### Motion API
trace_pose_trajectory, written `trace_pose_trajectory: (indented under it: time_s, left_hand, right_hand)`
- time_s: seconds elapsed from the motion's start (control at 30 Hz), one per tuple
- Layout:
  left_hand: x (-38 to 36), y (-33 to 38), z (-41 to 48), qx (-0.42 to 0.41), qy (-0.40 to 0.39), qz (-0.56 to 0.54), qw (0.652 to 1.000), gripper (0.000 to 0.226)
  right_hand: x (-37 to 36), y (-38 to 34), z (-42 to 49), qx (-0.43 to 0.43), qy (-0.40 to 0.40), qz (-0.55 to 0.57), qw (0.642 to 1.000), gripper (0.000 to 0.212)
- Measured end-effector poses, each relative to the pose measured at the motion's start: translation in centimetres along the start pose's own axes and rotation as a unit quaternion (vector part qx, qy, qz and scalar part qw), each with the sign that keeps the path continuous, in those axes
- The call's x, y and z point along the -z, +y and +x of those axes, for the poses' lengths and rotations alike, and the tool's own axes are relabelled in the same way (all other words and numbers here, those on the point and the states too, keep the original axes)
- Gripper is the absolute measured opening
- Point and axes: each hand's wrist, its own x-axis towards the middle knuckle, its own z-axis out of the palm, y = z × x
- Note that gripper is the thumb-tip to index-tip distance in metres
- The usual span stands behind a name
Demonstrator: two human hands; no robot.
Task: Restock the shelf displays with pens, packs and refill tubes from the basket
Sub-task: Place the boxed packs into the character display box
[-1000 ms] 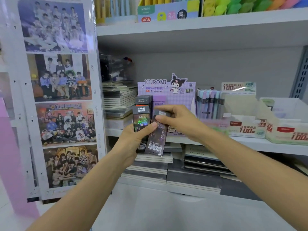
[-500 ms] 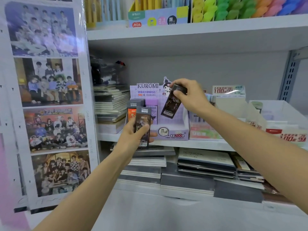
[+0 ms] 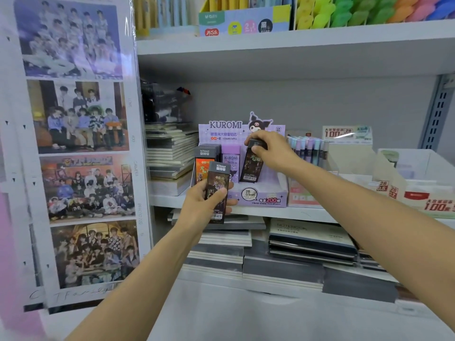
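Refill pack (image 3: 251,168), flat, glossy, pinched by right hand (image 3: 273,151) in cardboard display (image 3: 261,198); left hand (image 3: 202,205) grips second pack (image 3: 218,179).

Group-photo posters (image 3: 78,153) hung in clear sleeves at the left. Stacked notebooks (image 3: 170,153) lay just right of them, more notebook stacks (image 3: 310,244) lower down. A slotted metal upright (image 3: 438,112) stood far right.

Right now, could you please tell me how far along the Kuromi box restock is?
Done: a row of dark packs stands left in the Kuromi box, beside a lilac pack. In hand: the right hand holds a dark pack at the box's right side; the left hand holds a second pack. Left: seating both; basket not visible.
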Motion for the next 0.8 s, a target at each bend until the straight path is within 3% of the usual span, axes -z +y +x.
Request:
trace_pose_trajectory:
  time_s: [0.1, 0.33, 0.5, 0.63, 0.7, 0.8]
  left_hand:
    - [0.0, 0.0, 0.0, 0.004, -0.007, -0.017, 1.0, 0.021]
    - [0.2, -0.2, 0.2, 0.009, -0.011, -0.02, 1.0, 0.024]
    - [0.1, -0.2, 0.3, 0.007, -0.01, -0.012, 1.0, 0.027]
    - [0.2, -0.1, 0.4, 0.007, -0.015, -0.011, 1.0, 0.027]
    - [0.3, -0.1, 0.3, 0.009, -0.019, -0.009, 1.0, 0.027]
    - [0.4, 0.0, 0.4, 0.012, -0.022, -0.009, 1.0, 0.025]
  right_hand:
    - [0.4, -0.4, 0.5, -0.004, -0.038, -0.024, 0.999, 0.021]
    - [-1.0, -0.1, 0.5, -0.035, -0.02, 0.029, 0.999, 0.021]
    - [-1.2, 0.1, 1.1, -0.037, -0.042, -0.027, 0.998, 0.024]
    - [-2.2, -0.1, 1.0, -0.001, 0.07, -0.058, 0.996, 0.036]
    - [-2.5, 0.1, 0.6, 0.003, 0.12, -0.045, 0.992, 0.029]
    - [-3.0, 0.6, 0.5, 0.002, 0.125, -0.097, 0.987, 0.027]
